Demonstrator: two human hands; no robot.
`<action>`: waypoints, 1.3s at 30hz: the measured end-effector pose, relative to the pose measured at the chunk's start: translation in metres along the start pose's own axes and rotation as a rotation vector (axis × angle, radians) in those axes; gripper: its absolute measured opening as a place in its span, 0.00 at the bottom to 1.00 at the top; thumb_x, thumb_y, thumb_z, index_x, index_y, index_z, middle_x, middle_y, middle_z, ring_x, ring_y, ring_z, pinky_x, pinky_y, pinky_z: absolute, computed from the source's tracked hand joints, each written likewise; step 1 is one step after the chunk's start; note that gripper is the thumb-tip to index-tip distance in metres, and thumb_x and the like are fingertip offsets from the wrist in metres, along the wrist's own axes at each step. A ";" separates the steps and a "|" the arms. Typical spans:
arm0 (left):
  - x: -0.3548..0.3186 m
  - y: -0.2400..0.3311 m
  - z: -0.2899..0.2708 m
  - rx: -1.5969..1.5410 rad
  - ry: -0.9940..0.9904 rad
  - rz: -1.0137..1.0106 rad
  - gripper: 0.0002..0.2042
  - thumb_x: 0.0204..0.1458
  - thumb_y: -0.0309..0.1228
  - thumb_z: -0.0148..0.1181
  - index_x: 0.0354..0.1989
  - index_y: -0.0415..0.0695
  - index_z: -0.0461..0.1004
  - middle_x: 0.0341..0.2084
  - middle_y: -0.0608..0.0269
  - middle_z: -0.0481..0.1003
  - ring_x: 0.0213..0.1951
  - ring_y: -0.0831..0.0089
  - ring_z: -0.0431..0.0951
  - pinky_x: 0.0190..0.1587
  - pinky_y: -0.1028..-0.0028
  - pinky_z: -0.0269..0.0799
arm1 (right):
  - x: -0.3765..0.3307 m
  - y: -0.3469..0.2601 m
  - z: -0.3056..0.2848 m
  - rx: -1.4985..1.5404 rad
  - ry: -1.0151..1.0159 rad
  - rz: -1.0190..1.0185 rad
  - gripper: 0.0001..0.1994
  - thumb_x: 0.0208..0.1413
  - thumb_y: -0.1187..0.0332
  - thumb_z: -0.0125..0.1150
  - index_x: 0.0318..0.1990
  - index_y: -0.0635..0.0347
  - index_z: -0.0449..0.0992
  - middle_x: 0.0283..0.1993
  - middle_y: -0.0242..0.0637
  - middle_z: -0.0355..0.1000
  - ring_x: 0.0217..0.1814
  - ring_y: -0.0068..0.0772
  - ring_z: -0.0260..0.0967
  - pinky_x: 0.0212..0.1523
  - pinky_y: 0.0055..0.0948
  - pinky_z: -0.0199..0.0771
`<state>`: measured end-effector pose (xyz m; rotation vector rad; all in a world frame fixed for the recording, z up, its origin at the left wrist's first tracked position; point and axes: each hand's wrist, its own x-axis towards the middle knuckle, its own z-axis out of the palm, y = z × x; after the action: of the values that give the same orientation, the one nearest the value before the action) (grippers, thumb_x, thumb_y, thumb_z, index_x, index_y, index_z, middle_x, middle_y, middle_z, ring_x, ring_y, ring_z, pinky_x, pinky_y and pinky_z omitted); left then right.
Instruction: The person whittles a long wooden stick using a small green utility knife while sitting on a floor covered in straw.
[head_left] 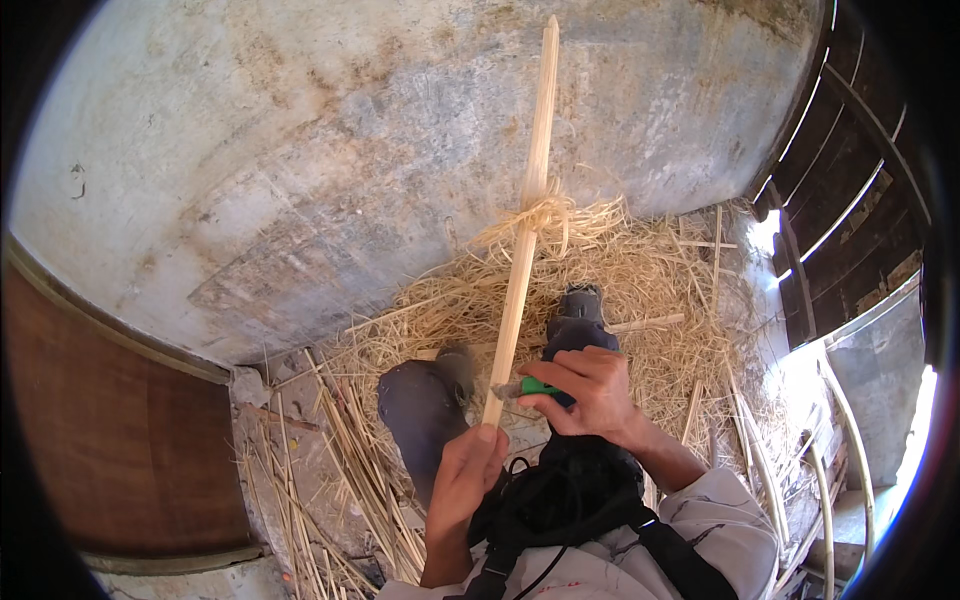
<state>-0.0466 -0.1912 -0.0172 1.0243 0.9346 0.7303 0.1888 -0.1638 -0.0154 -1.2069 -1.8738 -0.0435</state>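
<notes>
A long pale strip of split bamboo or wood [519,277] runs away from me, its far pointed end up against the wall. My left hand [466,473] pinches its near end between thumb and fingers. In my right hand [587,392] is a green-handled knife [536,386], its short blade lying against the strip just beyond my left fingers. Partway up the strip, a clump of curled shavings [545,213] hangs on it.
A stained plaster wall [330,190] stands ahead. Shavings [650,270] are heaped around my feet. Thin strips [350,470] lie at the left beside a brown wooden panel [120,420]. Long curved strips [850,440] stand at the right below dark slats [850,170].
</notes>
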 end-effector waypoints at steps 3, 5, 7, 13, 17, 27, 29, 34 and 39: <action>0.000 0.001 0.000 0.001 0.001 -0.005 0.22 0.77 0.47 0.46 0.37 0.43 0.74 0.18 0.80 0.61 0.20 0.89 0.54 0.23 0.80 0.45 | 0.001 0.001 0.001 -0.003 0.016 0.008 0.19 0.50 0.49 0.79 0.44 0.48 0.88 0.25 0.24 0.73 0.20 0.30 0.69 0.24 0.30 0.68; 0.000 0.001 0.001 0.004 0.003 -0.009 0.22 0.77 0.48 0.46 0.37 0.44 0.74 0.19 0.80 0.61 0.19 0.89 0.54 0.23 0.80 0.45 | 0.002 0.001 0.000 -0.006 0.022 0.007 0.19 0.49 0.49 0.79 0.44 0.48 0.88 0.25 0.24 0.73 0.20 0.30 0.69 0.24 0.30 0.67; -0.001 0.002 0.002 0.005 0.010 -0.020 0.22 0.77 0.48 0.46 0.37 0.44 0.74 0.19 0.80 0.61 0.19 0.89 0.54 0.23 0.80 0.45 | 0.002 0.000 0.000 -0.014 0.024 0.001 0.19 0.49 0.49 0.80 0.44 0.48 0.88 0.25 0.24 0.72 0.20 0.30 0.69 0.24 0.30 0.67; -0.002 -0.001 0.000 0.009 0.013 -0.010 0.22 0.77 0.48 0.46 0.36 0.43 0.74 0.19 0.79 0.62 0.19 0.88 0.55 0.23 0.80 0.46 | 0.003 0.000 0.001 -0.030 0.035 -0.008 0.19 0.49 0.49 0.79 0.44 0.48 0.88 0.25 0.23 0.73 0.20 0.29 0.68 0.24 0.29 0.65; -0.004 -0.002 0.000 0.008 0.010 0.002 0.22 0.77 0.47 0.46 0.36 0.43 0.74 0.19 0.79 0.61 0.19 0.88 0.55 0.23 0.80 0.46 | 0.002 -0.001 0.002 -0.024 0.044 -0.004 0.19 0.49 0.49 0.80 0.43 0.48 0.88 0.25 0.23 0.73 0.20 0.29 0.68 0.23 0.29 0.64; -0.004 -0.003 -0.002 0.007 0.002 0.006 0.22 0.78 0.47 0.46 0.36 0.42 0.74 0.19 0.78 0.61 0.19 0.87 0.56 0.23 0.80 0.47 | 0.004 -0.002 0.001 -0.038 0.041 -0.005 0.19 0.48 0.49 0.80 0.43 0.48 0.88 0.25 0.23 0.72 0.21 0.28 0.68 0.24 0.30 0.64; -0.005 -0.003 -0.002 0.005 0.006 0.010 0.22 0.78 0.47 0.46 0.35 0.42 0.74 0.19 0.78 0.61 0.19 0.87 0.55 0.23 0.80 0.47 | 0.004 -0.002 0.001 -0.040 0.047 -0.006 0.19 0.48 0.49 0.80 0.43 0.48 0.88 0.25 0.23 0.72 0.21 0.27 0.68 0.24 0.30 0.63; -0.006 -0.002 -0.002 -0.005 -0.007 0.015 0.22 0.78 0.46 0.46 0.35 0.42 0.73 0.19 0.78 0.60 0.19 0.87 0.55 0.22 0.79 0.47 | 0.004 -0.003 0.000 -0.048 0.045 -0.001 0.19 0.49 0.49 0.79 0.44 0.48 0.88 0.25 0.23 0.72 0.22 0.27 0.69 0.24 0.30 0.63; -0.007 0.000 0.000 0.004 0.002 0.017 0.22 0.78 0.46 0.46 0.34 0.42 0.72 0.19 0.78 0.59 0.19 0.87 0.54 0.22 0.79 0.46 | 0.005 -0.003 -0.002 -0.062 0.048 -0.009 0.19 0.49 0.49 0.80 0.43 0.48 0.88 0.25 0.23 0.71 0.22 0.27 0.69 0.24 0.30 0.64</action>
<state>-0.0495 -0.1974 -0.0147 1.0366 0.9300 0.7442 0.1868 -0.1629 -0.0097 -1.2293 -1.8482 -0.1351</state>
